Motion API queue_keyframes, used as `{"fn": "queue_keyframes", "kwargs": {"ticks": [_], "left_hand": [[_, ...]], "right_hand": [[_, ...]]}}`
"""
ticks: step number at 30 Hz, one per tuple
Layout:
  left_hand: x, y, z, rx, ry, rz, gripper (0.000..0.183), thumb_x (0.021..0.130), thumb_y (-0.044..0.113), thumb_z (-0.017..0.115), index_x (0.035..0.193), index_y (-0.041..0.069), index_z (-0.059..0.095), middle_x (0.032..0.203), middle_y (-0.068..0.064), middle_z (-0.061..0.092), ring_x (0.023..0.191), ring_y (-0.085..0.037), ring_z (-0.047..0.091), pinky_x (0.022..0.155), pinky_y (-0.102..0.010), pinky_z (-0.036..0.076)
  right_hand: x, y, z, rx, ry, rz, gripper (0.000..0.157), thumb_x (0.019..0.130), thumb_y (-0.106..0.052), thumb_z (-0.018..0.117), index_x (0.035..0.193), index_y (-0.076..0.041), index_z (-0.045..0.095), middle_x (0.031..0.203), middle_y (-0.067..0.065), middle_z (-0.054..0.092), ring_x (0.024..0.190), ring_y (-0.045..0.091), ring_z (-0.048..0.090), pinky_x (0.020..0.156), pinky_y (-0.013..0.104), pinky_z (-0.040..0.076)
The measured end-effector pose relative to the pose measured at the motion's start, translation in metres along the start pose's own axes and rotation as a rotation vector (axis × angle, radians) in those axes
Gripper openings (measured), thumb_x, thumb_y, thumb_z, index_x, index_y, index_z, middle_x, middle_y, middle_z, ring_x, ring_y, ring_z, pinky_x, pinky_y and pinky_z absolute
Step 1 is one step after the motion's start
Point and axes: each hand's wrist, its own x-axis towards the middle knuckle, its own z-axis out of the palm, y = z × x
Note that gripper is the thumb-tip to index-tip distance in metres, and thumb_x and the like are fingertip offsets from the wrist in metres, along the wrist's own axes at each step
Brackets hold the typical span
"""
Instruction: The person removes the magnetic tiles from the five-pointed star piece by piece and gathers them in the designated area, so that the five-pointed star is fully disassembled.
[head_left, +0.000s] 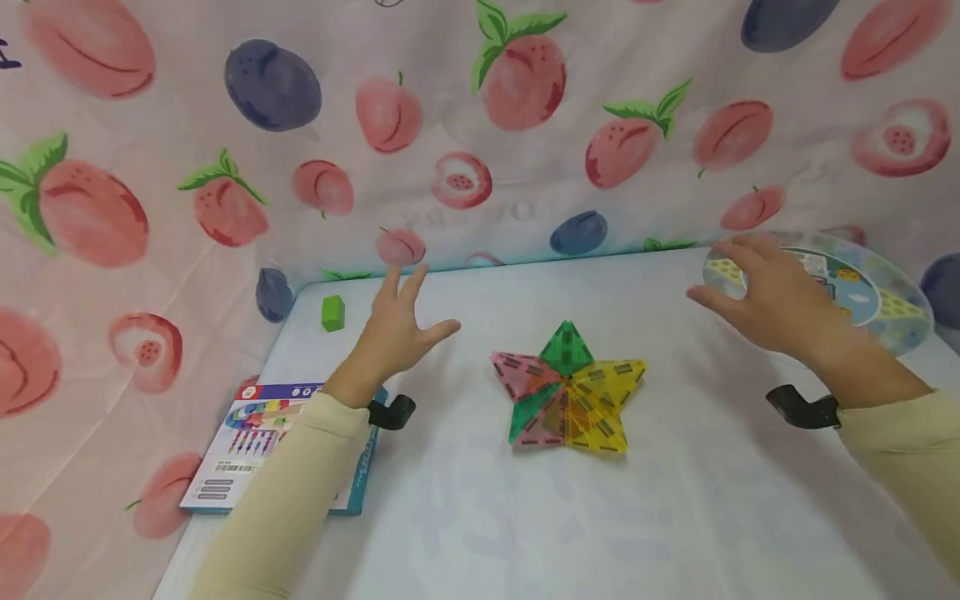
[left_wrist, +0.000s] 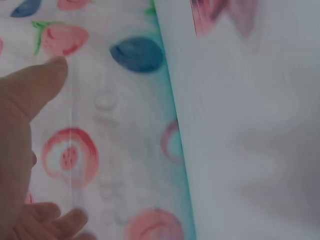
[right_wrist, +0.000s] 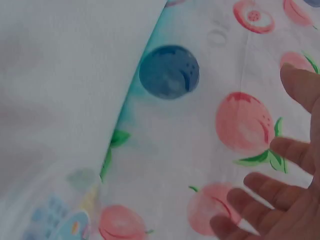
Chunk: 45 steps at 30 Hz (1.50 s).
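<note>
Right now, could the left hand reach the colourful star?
Probably yes: the left hand looks empty, and nothing visible stands between it and the colourful star on the white table.

Head view looks forward, down; closer wrist views share its backdrop (head_left: 442,58).

Free lane right of star (head_left: 567,392) (multicoloured), box (head_left: 251,446) obstructing left

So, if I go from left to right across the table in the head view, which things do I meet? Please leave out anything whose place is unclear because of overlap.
Green block → left hand → multicoloured star → right hand.
</note>
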Motion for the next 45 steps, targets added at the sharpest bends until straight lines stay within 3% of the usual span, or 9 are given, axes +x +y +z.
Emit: {"fn": "queue_keyframes", "kwargs": {"ticks": [4, 12, 15, 19, 23, 26, 35, 41, 45], "left_hand": [[-0.01, 0.012, 0.018, -0.166, -0.039, 0.037, 0.084, 0.074, 0.052, 0.064, 0.141, 0.021, 0.025, 0.145, -0.016, 0.01, 0.127, -0.033, 0.023, 0.094, -0.049, 0.032], [-0.013, 0.02, 0.075, -0.416, -0.195, -0.025, 0.072, 0.074, 0.041, 0.071, 0.136, 0.025, 0.036, 0.144, -0.015, 0.012, 0.121, -0.029, 0.036, 0.09, -0.046, 0.037], [-0.013, 0.021, 0.092, -0.53, -0.264, -0.02, 0.073, 0.073, 0.038, 0.072, 0.136, 0.022, 0.038, 0.141, -0.012, 0.021, 0.116, -0.025, 0.042, 0.088, -0.041, 0.04], [-0.012, 0.021, 0.105, -0.589, -0.332, -0.022, 0.069, 0.074, 0.037, 0.072, 0.134, 0.02, 0.041, 0.123, -0.001, 0.047, 0.104, -0.016, 0.051, 0.082, -0.034, 0.043], [-0.012, 0.021, 0.113, -0.577, -0.347, -0.056, 0.055, 0.076, 0.038, 0.069, 0.125, 0.024, 0.05, 0.1, 0.006, 0.057, 0.088, -0.011, 0.054, 0.074, -0.031, 0.044], [-0.012, 0.02, 0.116, -0.574, -0.324, -0.08, 0.044, 0.077, 0.037, 0.069, 0.117, 0.026, 0.055, 0.094, 0.008, 0.058, 0.083, -0.011, 0.054, 0.072, -0.03, 0.043], [-0.022, 0.007, 0.113, -0.616, -0.238, -0.184, 0.035, 0.076, 0.035, 0.07, 0.107, 0.026, 0.057, 0.095, 0.004, 0.058, 0.083, -0.011, 0.057, 0.071, -0.03, 0.044], [-0.021, 0.004, 0.111, -0.662, -0.269, -0.191, 0.036, 0.078, 0.031, 0.069, 0.111, 0.022, 0.055, 0.099, 0.003, 0.058, 0.084, -0.013, 0.056, 0.071, -0.03, 0.044], [-0.016, 0.001, 0.111, -0.679, -0.299, -0.189, 0.039, 0.077, 0.031, 0.07, 0.111, 0.022, 0.055, 0.097, 0.003, 0.06, 0.082, -0.013, 0.056, 0.071, -0.03, 0.044]], "right_hand": [[-0.008, -0.006, 0.017, 0.158, -0.067, -0.048, 0.068, 0.081, -0.047, 0.06, 0.132, -0.006, 0.04, 0.135, 0.022, 0.032, 0.121, 0.042, 0.028, 0.086, 0.062, 0.029], [-0.022, -0.014, 0.067, 0.386, -0.323, 0.045, 0.064, 0.08, -0.05, 0.059, 0.13, -0.013, 0.04, 0.13, 0.016, 0.041, 0.115, 0.038, 0.041, 0.083, 0.052, 0.041], [-0.026, -0.015, 0.084, 0.46, -0.365, 0.055, 0.058, 0.081, -0.043, 0.062, 0.126, -0.012, 0.042, 0.127, 0.015, 0.045, 0.113, 0.033, 0.045, 0.083, 0.046, 0.043], [-0.026, -0.017, 0.098, 0.536, -0.408, 0.039, 0.046, 0.081, -0.034, 0.065, 0.117, -0.012, 0.046, 0.114, 0.012, 0.056, 0.099, 0.028, 0.054, 0.076, 0.039, 0.047], [-0.024, -0.02, 0.105, 0.538, -0.425, 0.045, 0.038, 0.082, -0.03, 0.065, 0.112, -0.015, 0.047, 0.096, 0.008, 0.06, 0.08, 0.022, 0.054, 0.067, 0.032, 0.047], [-0.02, -0.022, 0.11, 0.513, -0.409, 0.073, 0.036, 0.082, -0.028, 0.065, 0.111, -0.016, 0.047, 0.092, 0.008, 0.055, 0.076, 0.022, 0.05, 0.064, 0.031, 0.046], [0.003, -0.031, 0.122, 0.58, -0.35, 0.074, 0.033, 0.084, -0.018, 0.063, 0.109, -0.012, 0.041, 0.097, 0.013, 0.05, 0.073, 0.024, 0.049, 0.057, 0.031, 0.044], [0.006, -0.035, 0.125, 0.573, -0.376, 0.059, 0.025, 0.084, -0.015, 0.063, 0.1, -0.01, 0.044, 0.101, 0.012, 0.052, 0.08, 0.024, 0.049, 0.061, 0.03, 0.043], [0.006, -0.035, 0.125, 0.579, -0.387, 0.049, 0.028, 0.083, -0.015, 0.064, 0.102, -0.011, 0.044, 0.1, 0.012, 0.051, 0.079, 0.024, 0.048, 0.062, 0.03, 0.043]]}}
